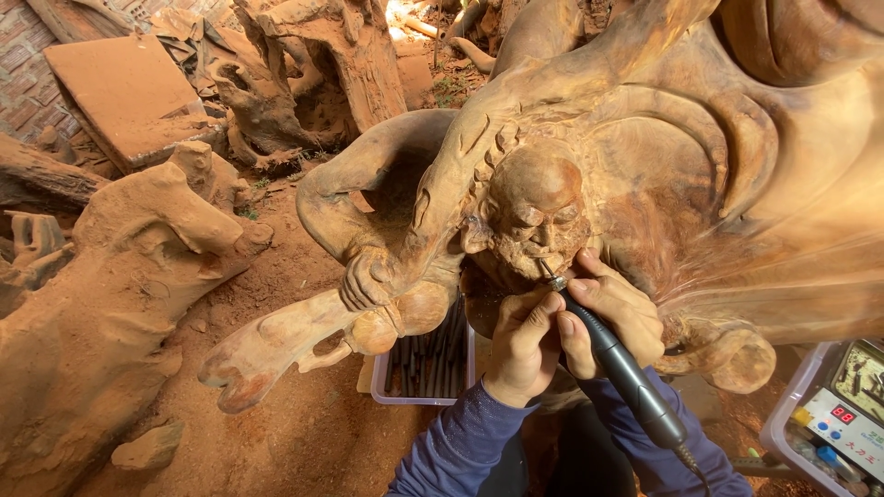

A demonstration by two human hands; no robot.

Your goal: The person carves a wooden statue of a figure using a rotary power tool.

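A large reddish-brown wood carving [645, 156] fills the middle and right, with a carved bearded head [537, 210] at its centre. My right hand [615, 311] grips a black rotary carving tool [619, 364] like a pen, and its thin bit touches the carved beard. My left hand [521, 342] is curled just left of the tool's tip, thumb against it, steadying it. Both arms wear dark blue sleeves. A cable leaves the tool's rear end at the lower right.
A white tray of dark carving bits [425, 364] sits under the carving. A control box with a red display [845, 416] stands at the lower right. Rough wood stumps [110, 276] and a flat slab [124, 92] lie left on red dusty ground.
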